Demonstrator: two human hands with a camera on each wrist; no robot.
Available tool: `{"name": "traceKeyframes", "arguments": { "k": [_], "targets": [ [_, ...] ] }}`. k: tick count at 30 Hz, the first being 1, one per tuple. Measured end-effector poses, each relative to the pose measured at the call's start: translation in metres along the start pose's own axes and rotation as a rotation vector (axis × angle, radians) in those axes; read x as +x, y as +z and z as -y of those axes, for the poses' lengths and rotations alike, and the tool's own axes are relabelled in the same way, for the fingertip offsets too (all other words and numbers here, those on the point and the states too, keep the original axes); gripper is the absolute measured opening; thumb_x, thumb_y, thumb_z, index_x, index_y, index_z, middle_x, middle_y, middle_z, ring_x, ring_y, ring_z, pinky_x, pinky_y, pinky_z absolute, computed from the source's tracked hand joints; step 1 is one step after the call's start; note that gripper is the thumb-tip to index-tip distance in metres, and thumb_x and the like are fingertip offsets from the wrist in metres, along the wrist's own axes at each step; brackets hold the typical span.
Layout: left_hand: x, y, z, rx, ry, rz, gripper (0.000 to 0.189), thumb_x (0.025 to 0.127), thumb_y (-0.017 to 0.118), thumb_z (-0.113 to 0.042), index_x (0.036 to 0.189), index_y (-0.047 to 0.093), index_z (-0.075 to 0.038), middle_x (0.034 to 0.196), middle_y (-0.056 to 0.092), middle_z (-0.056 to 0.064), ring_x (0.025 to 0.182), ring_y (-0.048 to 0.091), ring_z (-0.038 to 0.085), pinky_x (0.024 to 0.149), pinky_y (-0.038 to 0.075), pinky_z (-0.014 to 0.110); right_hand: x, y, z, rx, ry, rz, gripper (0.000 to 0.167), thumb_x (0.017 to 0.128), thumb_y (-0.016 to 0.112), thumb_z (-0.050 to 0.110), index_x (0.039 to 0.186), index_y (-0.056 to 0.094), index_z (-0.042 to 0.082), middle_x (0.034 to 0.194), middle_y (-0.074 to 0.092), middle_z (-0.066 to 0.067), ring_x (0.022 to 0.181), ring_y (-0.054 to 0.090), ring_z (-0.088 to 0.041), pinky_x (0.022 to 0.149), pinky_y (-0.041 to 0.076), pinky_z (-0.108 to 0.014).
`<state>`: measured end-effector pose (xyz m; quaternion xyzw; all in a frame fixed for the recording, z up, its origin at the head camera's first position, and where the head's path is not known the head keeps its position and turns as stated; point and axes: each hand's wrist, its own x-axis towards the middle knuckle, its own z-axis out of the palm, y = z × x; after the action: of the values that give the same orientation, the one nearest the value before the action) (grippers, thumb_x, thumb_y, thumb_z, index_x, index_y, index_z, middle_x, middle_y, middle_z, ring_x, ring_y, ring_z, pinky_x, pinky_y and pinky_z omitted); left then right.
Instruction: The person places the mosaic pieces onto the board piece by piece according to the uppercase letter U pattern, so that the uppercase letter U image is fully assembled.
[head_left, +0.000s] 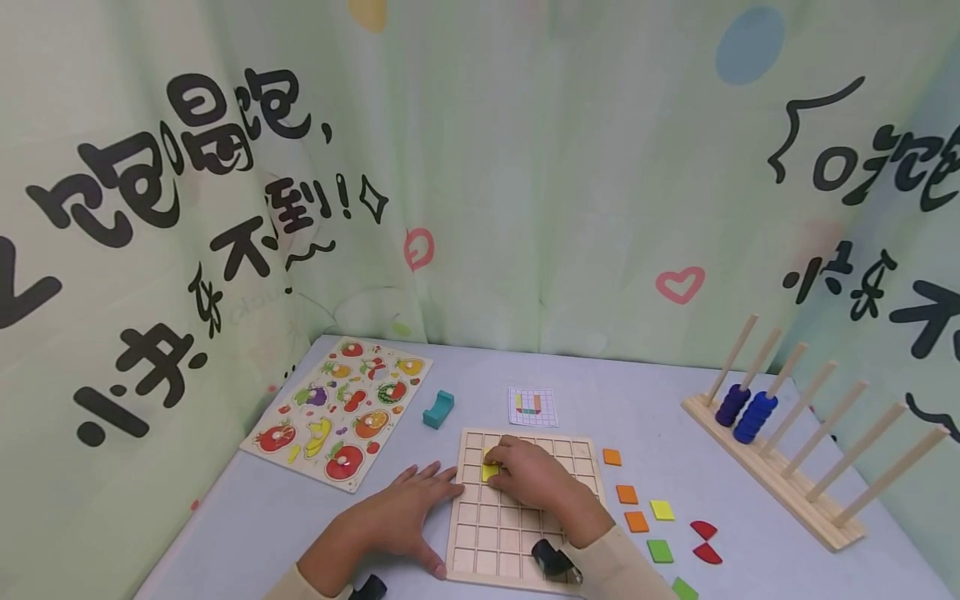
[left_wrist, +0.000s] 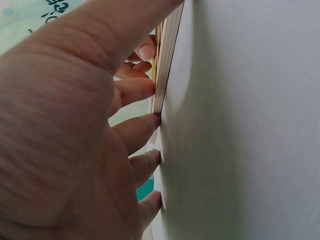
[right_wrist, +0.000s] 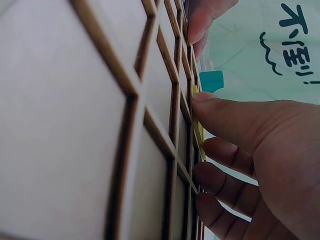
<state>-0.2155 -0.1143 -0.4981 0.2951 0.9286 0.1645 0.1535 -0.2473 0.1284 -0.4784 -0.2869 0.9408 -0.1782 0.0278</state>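
A wooden grid board point(head_left: 510, 567) with square cells lies on the table. Over its upper left cells, my right hand point(head_left: 532, 475) pinches a yellow tile point(head_left: 490, 472) between thumb and curled fingers. Seen from the right wrist, the thumb point(right_wrist: 220, 107) is on the yellow piece, close against the grid; part of the piece is hidden. My left hand point(head_left: 401, 512) rests at the board's left side, fingers spread. Its thumb reaches the near left corner, while fingertips point(left_wrist: 152, 120) touch the board edge and tabletop in the left wrist view.
Right of the board lie orange tiles point(head_left: 627, 494), a yellow tile point(head_left: 662, 510), green tiles point(head_left: 660, 551) and red pieces point(head_left: 703, 529). A pattern card point(head_left: 543, 396), teal block point(head_left: 438, 410) and fruit puzzle point(head_left: 300, 454) lie beyond. A pegged rack point(head_left: 795, 500) with blue rings stands right.
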Motion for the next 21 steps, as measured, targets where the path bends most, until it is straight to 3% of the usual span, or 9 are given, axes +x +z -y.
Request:
{"name": "traceKeyframes", "arguments": {
  "k": [10, 21],
  "targets": [
    [0.000, 0.000, -0.003, -0.013, -0.001, 0.018, 0.107, 0.052, 0.078, -0.074, 0.145, 0.046, -0.031, 0.155, 0.032, -0.006, 0.146, 0.017, 0.024, 0.116, 0.012, 0.054, -0.011, -0.004, -0.002, -0.008, 0.050, 0.003, 0.023, 0.090, 0.070, 0.023, 0.111, 0.072, 0.014, 0.104, 0.061, 0.007, 0.091, 0.058, -0.010, 0.085, 0.052, -0.034],
    [-0.002, -0.003, -0.006, -0.035, -0.015, 0.013, 0.106, 0.052, 0.081, -0.071, 0.145, 0.047, -0.030, 0.155, 0.033, -0.006, 0.146, 0.017, 0.024, 0.116, 0.011, 0.052, -0.046, -0.026, -0.021, -0.042, 0.032, -0.017, 0.024, 0.090, 0.071, 0.019, 0.112, 0.070, 0.011, 0.104, 0.058, 0.004, 0.085, 0.058, -0.011, 0.075, 0.052, -0.033]
  ]
}}
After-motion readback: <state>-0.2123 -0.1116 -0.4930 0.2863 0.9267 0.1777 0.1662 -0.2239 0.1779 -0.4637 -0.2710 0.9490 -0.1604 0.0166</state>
